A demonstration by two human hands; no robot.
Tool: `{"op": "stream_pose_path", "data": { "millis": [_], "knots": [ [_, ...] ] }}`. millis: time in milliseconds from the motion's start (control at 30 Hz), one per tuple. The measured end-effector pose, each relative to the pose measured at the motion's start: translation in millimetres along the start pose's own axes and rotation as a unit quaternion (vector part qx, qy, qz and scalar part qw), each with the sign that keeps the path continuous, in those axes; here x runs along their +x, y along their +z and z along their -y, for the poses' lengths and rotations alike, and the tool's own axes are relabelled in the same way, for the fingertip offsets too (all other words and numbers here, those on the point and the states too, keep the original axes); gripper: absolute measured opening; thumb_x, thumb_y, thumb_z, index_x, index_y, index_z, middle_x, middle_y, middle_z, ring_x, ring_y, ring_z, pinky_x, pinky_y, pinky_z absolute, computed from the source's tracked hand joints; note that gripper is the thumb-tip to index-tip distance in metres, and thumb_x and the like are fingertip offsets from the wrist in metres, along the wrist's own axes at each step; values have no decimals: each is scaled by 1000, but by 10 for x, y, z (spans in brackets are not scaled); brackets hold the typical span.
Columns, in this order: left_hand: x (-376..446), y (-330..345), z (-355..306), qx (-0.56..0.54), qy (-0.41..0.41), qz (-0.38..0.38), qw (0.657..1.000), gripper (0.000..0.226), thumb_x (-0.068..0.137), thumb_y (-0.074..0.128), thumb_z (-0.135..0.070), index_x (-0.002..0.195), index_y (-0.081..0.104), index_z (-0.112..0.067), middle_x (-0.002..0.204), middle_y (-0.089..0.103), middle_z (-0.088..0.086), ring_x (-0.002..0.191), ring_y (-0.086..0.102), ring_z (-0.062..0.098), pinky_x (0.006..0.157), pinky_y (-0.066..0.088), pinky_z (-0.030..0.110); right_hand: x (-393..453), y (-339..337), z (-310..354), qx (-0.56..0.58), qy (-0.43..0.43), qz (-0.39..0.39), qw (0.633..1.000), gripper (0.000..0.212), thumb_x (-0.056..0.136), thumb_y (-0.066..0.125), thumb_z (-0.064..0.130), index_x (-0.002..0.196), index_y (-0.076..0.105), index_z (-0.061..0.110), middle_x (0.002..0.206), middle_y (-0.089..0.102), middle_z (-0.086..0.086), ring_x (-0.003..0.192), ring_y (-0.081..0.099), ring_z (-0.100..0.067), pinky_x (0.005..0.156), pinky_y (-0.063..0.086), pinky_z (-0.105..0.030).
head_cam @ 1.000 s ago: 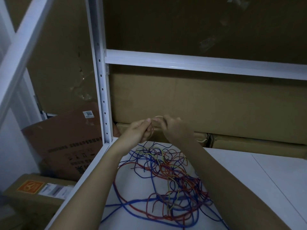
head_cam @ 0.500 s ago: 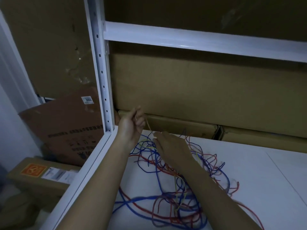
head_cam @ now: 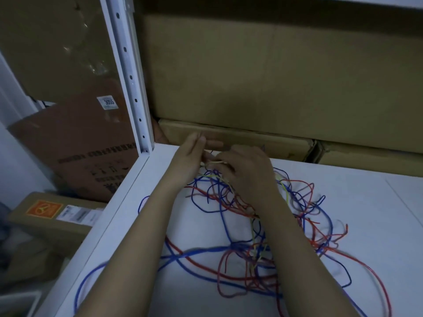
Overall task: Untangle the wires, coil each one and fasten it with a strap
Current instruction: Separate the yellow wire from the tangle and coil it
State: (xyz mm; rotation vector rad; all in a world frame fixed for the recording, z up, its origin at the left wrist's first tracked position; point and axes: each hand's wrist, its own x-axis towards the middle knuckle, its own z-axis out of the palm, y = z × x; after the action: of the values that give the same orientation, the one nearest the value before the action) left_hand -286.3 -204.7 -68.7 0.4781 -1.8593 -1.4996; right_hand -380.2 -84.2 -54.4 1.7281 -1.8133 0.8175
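A loose tangle of blue wires [head_cam: 194, 250], red wires [head_cam: 297, 180] and thin yellow wire [head_cam: 285, 192] lies spread on the white shelf board [head_cam: 366, 202]. Both hands meet at the far end of the tangle, near the back left corner. My left hand [head_cam: 188, 157] is raised with its fingers pointing up and appears to pinch one end of a short stretch of yellow wire [head_cam: 215, 161]. My right hand [head_cam: 248, 172] lies over the tangle with curled fingers and pinches the other end. No strap is visible.
A white perforated shelf post [head_cam: 130, 76] rises at the board's left corner. Large cardboard boxes [head_cam: 251, 76] close off the back, with a flat box [head_cam: 240, 138] beneath them. Left of the shelf, lower down, are a brown carton [head_cam: 80, 145] and a labelled box [head_cam: 50, 213].
The hands parted and came together again lower down at the tangle's far end. The view tilted downward, so more of the wires on the board shows.
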Motion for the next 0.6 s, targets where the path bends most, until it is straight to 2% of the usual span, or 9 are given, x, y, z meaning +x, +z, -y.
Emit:
{"op": "stream_pose_path", "data": {
  "millis": [67,100,200,267,333,433,533,600],
  "knots": [
    [-34,8,41,51,1,29,998,36,104,37,-24,82,61,-38,70,65,-20,69,57,0,69,44,15,27,14,-78,29,27,-48,998,21,79,75,31,79,75,9,62,59,-8,57,56,-28,53,43,-36],
    [-38,19,39,57,2,43,997,40,104,38,-25,74,60,-38,64,60,-17,64,54,1,64,42,14,45,20,-106,50,48,-57,996,25,82,70,34,79,74,10,64,60,-8,60,56,-27,55,43,-37],
    [0,33,-12,24,-1,49,998,38,105,35,-28,71,51,-20,58,49,-15,56,45,0,55,36,10,72,82,-164,134,112,-19,984,21,94,57,28,91,72,14,83,66,-6,75,57,-21,68,45,-40],
    [50,28,-39,42,3,60,997,42,105,32,-36,69,45,-19,57,44,-14,54,39,2,53,32,13,69,140,-196,185,154,-10,971,17,98,52,19,97,68,14,91,66,-2,84,57,-15,73,44,-31],
    [78,44,-25,67,-3,80,995,47,104,30,-42,70,46,-14,54,41,-16,51,36,1,51,30,13,64,184,-217,232,216,-30,948,8,96,55,20,95,60,15,83,62,7,77,55,-3,65,39,-19],
    [70,79,29,52,-32,121,991,51,102,31,-43,81,54,-3,53,37,-17,49,32,1,49,27,14,48,221,-263,260,304,-74,914,23,85,70,29,87,53,14,70,52,6,62,48,0,55,36,-15],
    [61,95,33,44,-42,126,990,40,103,36,-37,76,56,-16,53,38,-15,49,32,3,47,25,17,31,217,-299,245,345,-75,903,28,79,75,36,73,53,20,62,48,7,55,43,-3,51,35,-16],
    [73,119,20,1,-53,103,993,38,103,40,-34,72,54,-17,49,35,-14,45,29,3,42,23,15,17,239,-302,265,352,-62,895,25,85,70,36,73,56,19,60,48,9,54,43,-4,52,34,-15]
  ]
}}
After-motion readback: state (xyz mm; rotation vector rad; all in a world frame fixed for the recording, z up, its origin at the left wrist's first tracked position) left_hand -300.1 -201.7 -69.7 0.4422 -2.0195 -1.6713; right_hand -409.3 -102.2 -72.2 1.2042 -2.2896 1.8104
